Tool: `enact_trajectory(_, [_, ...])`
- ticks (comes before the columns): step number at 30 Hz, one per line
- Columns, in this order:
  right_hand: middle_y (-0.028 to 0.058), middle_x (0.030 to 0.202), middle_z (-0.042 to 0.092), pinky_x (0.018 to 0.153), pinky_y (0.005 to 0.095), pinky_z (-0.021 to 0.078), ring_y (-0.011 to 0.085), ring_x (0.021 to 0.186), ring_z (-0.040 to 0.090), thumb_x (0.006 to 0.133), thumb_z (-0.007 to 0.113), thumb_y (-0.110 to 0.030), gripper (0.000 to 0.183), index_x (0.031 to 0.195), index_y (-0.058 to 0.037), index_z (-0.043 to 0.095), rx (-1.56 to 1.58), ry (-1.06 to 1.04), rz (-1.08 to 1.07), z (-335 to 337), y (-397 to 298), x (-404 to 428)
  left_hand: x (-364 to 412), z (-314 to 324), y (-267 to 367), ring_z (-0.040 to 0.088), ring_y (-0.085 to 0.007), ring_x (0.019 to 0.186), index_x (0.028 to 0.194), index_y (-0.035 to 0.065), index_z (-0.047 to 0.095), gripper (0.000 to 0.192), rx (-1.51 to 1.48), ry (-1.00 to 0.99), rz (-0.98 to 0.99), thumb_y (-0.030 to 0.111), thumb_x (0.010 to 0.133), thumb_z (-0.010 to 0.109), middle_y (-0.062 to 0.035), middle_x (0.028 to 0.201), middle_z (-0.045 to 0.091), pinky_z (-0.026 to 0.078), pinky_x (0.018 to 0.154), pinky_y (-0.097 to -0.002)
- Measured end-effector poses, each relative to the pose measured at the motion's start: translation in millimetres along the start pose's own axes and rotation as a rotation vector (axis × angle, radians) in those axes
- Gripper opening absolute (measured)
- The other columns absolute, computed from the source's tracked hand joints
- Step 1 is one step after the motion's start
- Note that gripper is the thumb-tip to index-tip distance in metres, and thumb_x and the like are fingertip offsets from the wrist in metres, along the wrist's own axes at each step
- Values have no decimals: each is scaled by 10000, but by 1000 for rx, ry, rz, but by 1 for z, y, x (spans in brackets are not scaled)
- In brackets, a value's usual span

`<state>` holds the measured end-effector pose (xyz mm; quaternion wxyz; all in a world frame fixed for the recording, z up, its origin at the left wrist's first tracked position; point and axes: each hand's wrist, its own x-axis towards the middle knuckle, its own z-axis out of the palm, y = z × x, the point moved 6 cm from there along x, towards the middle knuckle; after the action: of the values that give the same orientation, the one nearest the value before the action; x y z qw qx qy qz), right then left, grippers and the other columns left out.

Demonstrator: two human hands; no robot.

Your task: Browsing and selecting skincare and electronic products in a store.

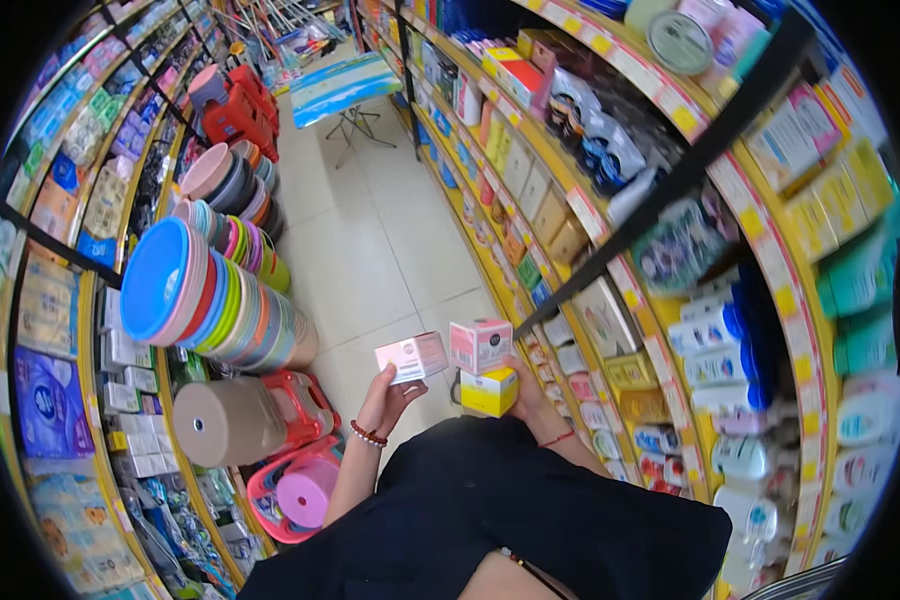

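Note:
In my left hand [391, 397] is a pale pink and white cardboard box [412, 358], pinched between the thumb and the fingers below it. A beaded bracelet circles that wrist. My right hand [523, 390] holds a yellow box [489, 391] with a white top edge, and a pink box [481, 345] bearing a barcode and a dark round mark rests against it, just above in the picture. Most fingers of the right hand are hidden behind the boxes. A small gap lies between the left box and the pink one. A thin red cord is around the right wrist.
Shelves of bottles and boxes [720, 375] run along the right. On the left, nested plastic basins [157, 281], a beige bin [229, 421] and a pink basket [270, 517] line the aisle, before shelves of packaged goods [52, 401]. A folding table [345, 84] stands farther along the tiled floor [375, 247].

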<state>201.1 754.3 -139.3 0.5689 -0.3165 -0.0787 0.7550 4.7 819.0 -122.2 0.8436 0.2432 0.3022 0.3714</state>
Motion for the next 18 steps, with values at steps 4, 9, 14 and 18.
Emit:
enact_trajectory(4, [120, 1128, 564, 860, 371, 461, 252, 1006, 568, 851, 493, -315, 474, 1221, -26, 428, -15, -62, -132, 28, -83, 74, 84, 8, 49, 574, -157, 905, 1203, 3, 431, 489, 400, 99, -55, 319, 856, 569, -84, 1053, 573, 475, 815, -321])
enact_trajectory(9, [122, 1111, 572, 852, 368, 462, 249, 1001, 569, 849, 487, -326, 467, 1199, -20, 448, 60, 5, -245, 29, -148, 119, 203, 62, 141, 576, -168, 924, 1186, -17, 452, 488, 599, 47, 173, 311, 849, 581, -105, 1032, 578, 498, 765, -302])
enact_trajectory(14, [123, 1136, 562, 875, 359, 440, 243, 1009, 563, 858, 473, -301, 440, 1196, -20, 455, 55, 152, -389, 7, -186, 136, 342, 96, 191, 581, -127, 699, 1111, 32, 483, 514, 412, -75, 64, 486, 870, 457, -94, 923, 581, 508, 702, -299])
enact_trajectory(18, [136, 1152, 556, 899, 386, 425, 263, 1020, 560, 850, 468, -330, 471, 1192, -4, 456, 86, 456, -561, 16, -212, 159, 432, 166, 232, 575, -143, 695, 1100, 54, 483, 547, 347, -237, 40, 540, 855, 437, -82, 920, 582, 499, 724, -363])
